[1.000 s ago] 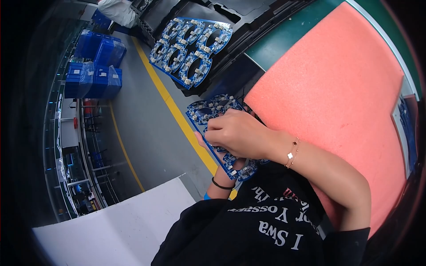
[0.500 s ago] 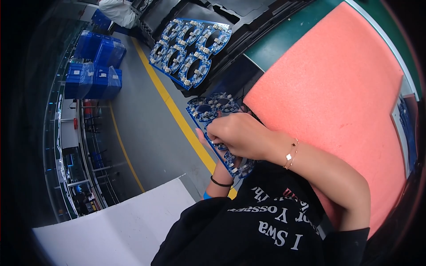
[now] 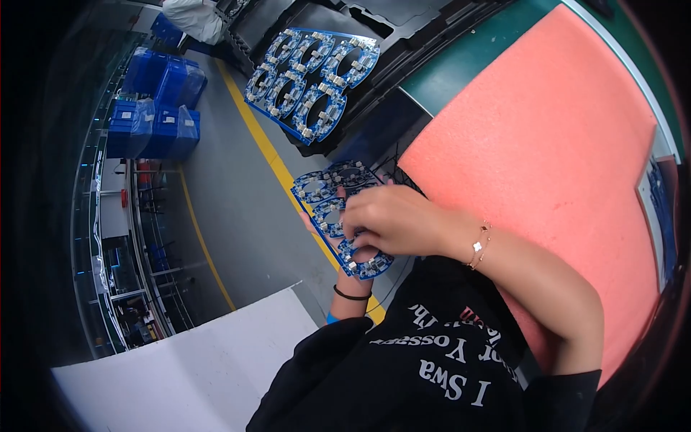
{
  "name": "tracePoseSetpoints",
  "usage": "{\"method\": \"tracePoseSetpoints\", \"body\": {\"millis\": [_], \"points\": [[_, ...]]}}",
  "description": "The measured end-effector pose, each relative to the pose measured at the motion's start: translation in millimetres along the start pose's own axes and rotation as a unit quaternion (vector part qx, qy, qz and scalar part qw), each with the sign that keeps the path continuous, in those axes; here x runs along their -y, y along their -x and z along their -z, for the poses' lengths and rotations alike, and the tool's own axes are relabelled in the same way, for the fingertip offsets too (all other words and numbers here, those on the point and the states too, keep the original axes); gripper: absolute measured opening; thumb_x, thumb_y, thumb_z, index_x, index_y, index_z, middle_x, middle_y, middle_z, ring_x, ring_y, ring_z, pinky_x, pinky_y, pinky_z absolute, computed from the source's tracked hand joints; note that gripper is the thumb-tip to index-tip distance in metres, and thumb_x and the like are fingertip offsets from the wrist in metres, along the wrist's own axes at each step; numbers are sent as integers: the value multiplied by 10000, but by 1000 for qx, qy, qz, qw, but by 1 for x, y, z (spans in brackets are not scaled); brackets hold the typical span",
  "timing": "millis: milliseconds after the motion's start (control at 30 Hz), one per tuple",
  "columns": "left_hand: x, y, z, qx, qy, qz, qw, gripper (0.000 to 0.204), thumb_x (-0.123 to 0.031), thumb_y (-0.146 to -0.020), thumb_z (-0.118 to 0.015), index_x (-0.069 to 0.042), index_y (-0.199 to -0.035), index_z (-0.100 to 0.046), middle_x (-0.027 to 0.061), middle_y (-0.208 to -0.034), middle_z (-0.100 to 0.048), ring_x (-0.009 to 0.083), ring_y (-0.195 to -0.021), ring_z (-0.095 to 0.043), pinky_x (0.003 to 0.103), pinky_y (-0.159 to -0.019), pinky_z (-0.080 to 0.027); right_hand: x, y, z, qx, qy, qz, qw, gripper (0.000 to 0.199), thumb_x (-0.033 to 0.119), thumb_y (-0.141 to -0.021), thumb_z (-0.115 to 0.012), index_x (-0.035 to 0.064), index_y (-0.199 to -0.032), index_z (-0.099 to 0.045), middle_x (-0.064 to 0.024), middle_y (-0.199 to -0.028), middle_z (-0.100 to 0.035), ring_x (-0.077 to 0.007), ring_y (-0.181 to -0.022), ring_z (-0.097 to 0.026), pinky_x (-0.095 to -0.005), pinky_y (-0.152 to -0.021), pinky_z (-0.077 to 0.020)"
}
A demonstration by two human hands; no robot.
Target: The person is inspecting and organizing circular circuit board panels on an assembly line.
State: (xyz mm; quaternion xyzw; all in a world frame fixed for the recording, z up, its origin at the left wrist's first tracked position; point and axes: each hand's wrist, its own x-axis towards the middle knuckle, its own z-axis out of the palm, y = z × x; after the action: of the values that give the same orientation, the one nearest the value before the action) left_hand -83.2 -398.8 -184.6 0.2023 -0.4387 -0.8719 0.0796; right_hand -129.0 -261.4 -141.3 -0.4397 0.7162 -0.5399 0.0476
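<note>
My left hand (image 3: 309,222) supports a blue circuit board panel (image 3: 314,189) from below, with fingers showing at its left edge and the palm hidden beneath. The panel has several ring-shaped boards with round openings and small white connectors. Over the panel's right side, my right hand (image 3: 374,218) is closed, its fingers curled down against the components; whatever lies between the fingertips is hidden. A second blue circuit board panel (image 3: 317,104) of the same kind lies beyond, on a black tray (image 3: 360,108).
To the right, a pink foam sheet (image 3: 533,144) covers a green tabletop (image 3: 450,79). A white surface (image 3: 194,367) is at the lower left. Blue bins (image 3: 162,129) stand across the grey floor, past a yellow line (image 3: 255,133). Thin dark cables (image 3: 392,169) hang beside the held panel.
The held panel has shifted slightly left and turned more face-up. My right hand has moved a little toward its near end, and its fingers have changed position.
</note>
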Motion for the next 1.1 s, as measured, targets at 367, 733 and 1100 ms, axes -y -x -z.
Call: {"method": "tracePoseSetpoints", "body": {"millis": [367, 733, 1100], "points": [[-8, 6, -24, 193, 459, 146, 855, 724, -697, -753, -398, -208, -1285, -341, 87, -1286, -355, 318, -1161, -377, 545, -976, -300, -1, 1, -1, 55, 49, -31, 997, 213, 173, -628, -725, 43, -676, -562, -89, -726, -582, -260, -740, -586, -353, -634, -447], [-5, -11, 6, 58, 226, 63, 970, 728, -700, -762, -392, -114, -1188, -462, 116, -1083, -539, 313, -985, -513, 450, -891, -411, -2, 0, 3, 27, -55, -38, 997, 116, 104, -689, -683, 41, -755, -609, -68, -757, -604, -260, -756, -596, -350, -655, -454], [0, -17, 7, 74, 230, 53, 969, 752, -705, -761, -380, -114, -1222, -435, 116, -1185, -502, 309, -1040, -496, 451, -917, -403, -2, -3, 6, 84, -153, -115, 978, 92, 18, -695, -651, 7, -778, -613, -119, -719, -623, -240, -681, -616, -316, -634, -469]]}}
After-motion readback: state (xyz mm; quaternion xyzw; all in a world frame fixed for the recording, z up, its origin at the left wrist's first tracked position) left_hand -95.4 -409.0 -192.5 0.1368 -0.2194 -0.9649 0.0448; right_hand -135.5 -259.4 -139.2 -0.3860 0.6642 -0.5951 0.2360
